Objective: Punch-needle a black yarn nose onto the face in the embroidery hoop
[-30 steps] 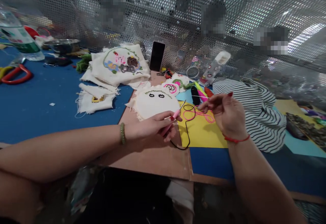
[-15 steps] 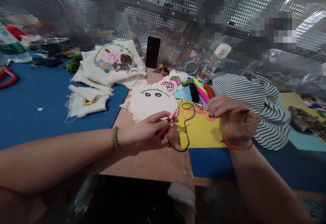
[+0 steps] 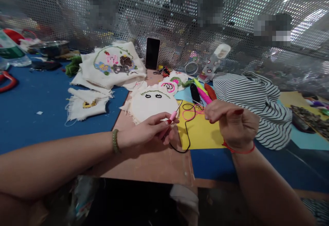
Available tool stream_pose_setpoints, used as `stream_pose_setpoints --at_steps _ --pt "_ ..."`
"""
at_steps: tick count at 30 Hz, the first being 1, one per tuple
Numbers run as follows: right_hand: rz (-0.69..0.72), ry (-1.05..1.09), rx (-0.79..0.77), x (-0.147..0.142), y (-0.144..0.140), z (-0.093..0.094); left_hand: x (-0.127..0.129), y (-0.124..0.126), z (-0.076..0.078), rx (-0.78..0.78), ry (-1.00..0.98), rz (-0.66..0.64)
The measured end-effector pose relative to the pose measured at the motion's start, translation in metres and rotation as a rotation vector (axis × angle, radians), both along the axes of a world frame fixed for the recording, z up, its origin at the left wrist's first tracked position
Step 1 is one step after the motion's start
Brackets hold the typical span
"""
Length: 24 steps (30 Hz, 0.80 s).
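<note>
My left hand (image 3: 158,127) is closed round a punch needle (image 3: 173,115) with a pink handle, its metal tip pointing up and right. My right hand (image 3: 232,121) is pinched shut at the fingertips on a thin wire (image 3: 197,102) that sticks out leftward; its far end is too fine to make out. Black yarn (image 3: 188,130) runs from below my left hand in a loose curve over the yellow sheet (image 3: 203,137). Behind my left hand lies an embroidery hoop (image 3: 151,108) of white cloth, stitched with two black eyes and a green arc.
Pink yarn (image 3: 190,115) and a black yarn bundle (image 3: 194,93) lie near my right hand. Striped cloth (image 3: 252,99) is at the right. Stitched white cloths (image 3: 115,77) lie at the back left. A phone (image 3: 153,53) leans against the perforated metal screen (image 3: 174,24).
My right hand has shifted slightly left, its fingers turned a little lower. My left hand and the punch needle have barely moved; the whole view has shifted slightly.
</note>
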State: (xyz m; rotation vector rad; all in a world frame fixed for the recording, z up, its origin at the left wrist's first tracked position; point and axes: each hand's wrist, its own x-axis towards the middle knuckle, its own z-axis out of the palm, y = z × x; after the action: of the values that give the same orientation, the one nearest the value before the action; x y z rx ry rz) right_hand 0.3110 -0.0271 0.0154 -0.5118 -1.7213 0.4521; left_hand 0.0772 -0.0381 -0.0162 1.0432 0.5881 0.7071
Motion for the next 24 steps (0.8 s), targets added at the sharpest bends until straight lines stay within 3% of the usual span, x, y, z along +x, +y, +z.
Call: stream_pose_setpoints --at_steps 5,24 --pt "0.09 0.005 -0.077 -0.0009 -0.0007 0.0049 0.0005 0.0002 -0.0003 -0.031 -0.036 0.028" --pt "0.147 -0.044 -0.112 0.0005 0.0003 0.0061 0.0003 0.0014 0.0008 0.032 0.021 0.023"
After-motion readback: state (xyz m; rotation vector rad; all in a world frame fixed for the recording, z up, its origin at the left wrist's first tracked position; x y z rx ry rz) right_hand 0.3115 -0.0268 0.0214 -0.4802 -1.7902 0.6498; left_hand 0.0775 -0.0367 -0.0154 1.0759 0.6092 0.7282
